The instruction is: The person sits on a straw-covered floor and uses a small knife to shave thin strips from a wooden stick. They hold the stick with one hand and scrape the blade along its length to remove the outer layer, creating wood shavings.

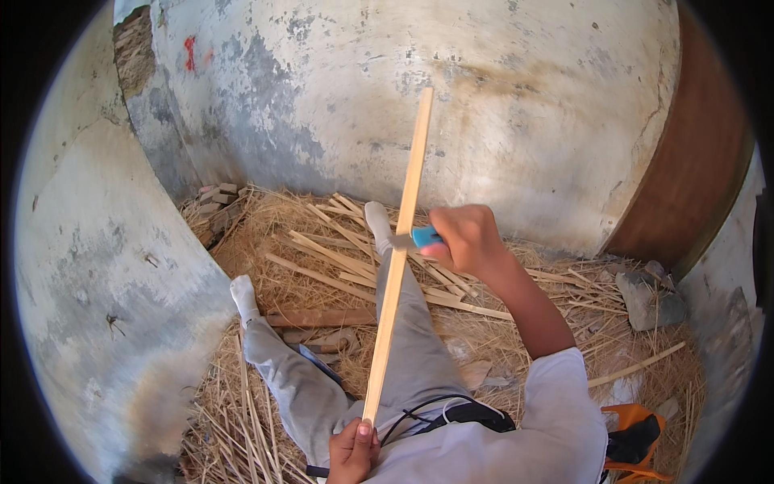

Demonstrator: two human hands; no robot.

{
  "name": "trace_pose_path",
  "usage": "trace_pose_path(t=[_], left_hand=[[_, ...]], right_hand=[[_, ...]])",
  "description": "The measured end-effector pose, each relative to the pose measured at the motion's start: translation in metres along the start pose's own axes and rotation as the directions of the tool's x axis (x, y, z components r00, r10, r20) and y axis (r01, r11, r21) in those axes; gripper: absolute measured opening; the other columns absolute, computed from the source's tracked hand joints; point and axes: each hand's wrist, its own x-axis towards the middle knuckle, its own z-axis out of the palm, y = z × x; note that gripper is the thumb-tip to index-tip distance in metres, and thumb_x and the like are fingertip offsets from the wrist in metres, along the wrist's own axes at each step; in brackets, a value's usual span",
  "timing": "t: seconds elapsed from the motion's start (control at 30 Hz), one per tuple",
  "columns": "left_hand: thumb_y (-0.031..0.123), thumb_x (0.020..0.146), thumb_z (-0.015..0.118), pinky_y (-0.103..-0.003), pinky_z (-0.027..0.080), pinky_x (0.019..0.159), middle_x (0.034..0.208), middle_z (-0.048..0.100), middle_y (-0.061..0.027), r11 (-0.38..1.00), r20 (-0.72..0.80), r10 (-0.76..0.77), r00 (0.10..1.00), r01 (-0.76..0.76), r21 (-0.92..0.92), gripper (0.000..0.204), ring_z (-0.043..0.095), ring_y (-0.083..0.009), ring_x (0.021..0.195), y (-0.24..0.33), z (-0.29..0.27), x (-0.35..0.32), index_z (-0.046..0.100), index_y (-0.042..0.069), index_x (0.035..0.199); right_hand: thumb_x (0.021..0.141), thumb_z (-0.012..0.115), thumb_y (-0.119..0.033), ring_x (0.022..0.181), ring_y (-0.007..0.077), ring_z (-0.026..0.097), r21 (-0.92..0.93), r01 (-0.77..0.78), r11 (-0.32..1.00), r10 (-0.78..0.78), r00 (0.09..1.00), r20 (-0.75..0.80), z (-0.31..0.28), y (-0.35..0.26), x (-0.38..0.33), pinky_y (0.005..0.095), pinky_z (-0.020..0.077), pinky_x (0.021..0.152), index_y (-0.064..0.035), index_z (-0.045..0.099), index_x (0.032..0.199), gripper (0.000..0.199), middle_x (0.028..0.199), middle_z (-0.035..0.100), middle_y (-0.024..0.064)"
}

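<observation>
Here, I watch the left hand (352,453) pinch the near end of one wooden strip (390,310) slanting above two legs (284,365); the right hand (472,239), clenched, grips one blue-handled knife (426,235) across it; beyond, two socked feet (244,297), one peeling wall (355,121).

Run-down room, straw (262,226) over floor (520,347).
Back wall (347,105) and left wall (97,266) off-white, flaking to grey; red mark (189,53) upper left. Brown panel (693,137) at right. Bricks (222,195) in left corner, grey stone (649,302) right. Light soft.
</observation>
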Motion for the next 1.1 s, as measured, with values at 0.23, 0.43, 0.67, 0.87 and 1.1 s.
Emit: trace_pose_path(t=[0.23,0.43,0.67,0.87,1.1], left_hand=[[0.051,0.105,0.057,-0.028,0.035,0.053,0.070,0.050,0.0025,0.990,0.072,-0.134,0.988,0.137,-0.037,0.046,0.042,-0.0089,0.062,-0.008,-0.019,-0.006,0.059,0.010,0.085],[0.046,0.110,0.042,-0.023,0.025,0.038,0.065,0.040,-0.0018,0.857,0.319,-0.224,0.921,0.342,-0.386,0.049,0.034,-0.0098,0.050,0.006,-0.031,0.031,0.043,0.009,0.077],[0.047,0.111,0.042,-0.019,0.023,0.036,0.061,0.037,0.0024,0.567,0.726,-0.195,0.659,0.680,-0.465,0.049,0.032,-0.0052,0.050,-0.009,-0.028,0.053,0.044,0.009,0.079],[0.044,0.111,0.044,-0.019,0.022,0.034,0.060,0.036,0.0022,0.384,0.839,-0.087,0.538,0.795,-0.470,0.047,0.030,-0.0046,0.049,-0.016,-0.022,0.052,0.043,0.008,0.080],[0.044,0.111,0.044,-0.017,0.023,0.034,0.061,0.035,0.0028,0.412,0.868,-0.067,0.492,0.806,-0.425,0.048,0.030,-0.0044,0.050,-0.016,-0.016,0.050,0.044,0.008,0.080]], right_hand=[[0.111,0.034,-0.050,0.093,0.0465,0.069,-0.044,-0.845,0.532,0.671,0.453,-0.587,-0.065,0.219,0.001,0.0539,0.0522,0.081,0.0020,0.069,0.093,0.065,0.093,0.072,0.0268],[0.111,0.039,-0.052,0.057,0.0085,0.034,0.413,-0.758,0.505,0.854,0.508,-0.111,-0.050,0.092,-0.047,0.0338,0.0317,0.054,-0.0164,0.048,0.071,0.055,0.061,0.035,-0.0047],[0.111,0.043,-0.040,0.058,0.0118,0.036,0.336,-0.644,0.687,0.655,0.749,0.095,-0.099,-0.017,-0.070,0.0334,0.0311,0.054,0.0042,0.057,0.097,0.049,0.064,0.037,0.0056],[0.110,0.044,-0.038,0.058,0.0117,0.038,0.376,-0.564,0.735,0.592,0.804,0.049,-0.107,-0.023,-0.077,0.0334,0.0317,0.053,0.0043,0.060,0.107,0.045,0.064,0.039,0.0050],[0.110,0.047,-0.036,0.054,0.0168,0.042,0.352,-0.570,0.742,0.573,0.813,0.107,-0.101,-0.028,-0.077,0.0354,0.0346,0.052,0.0014,0.058,0.099,0.041,0.061,0.043,0.0081]])
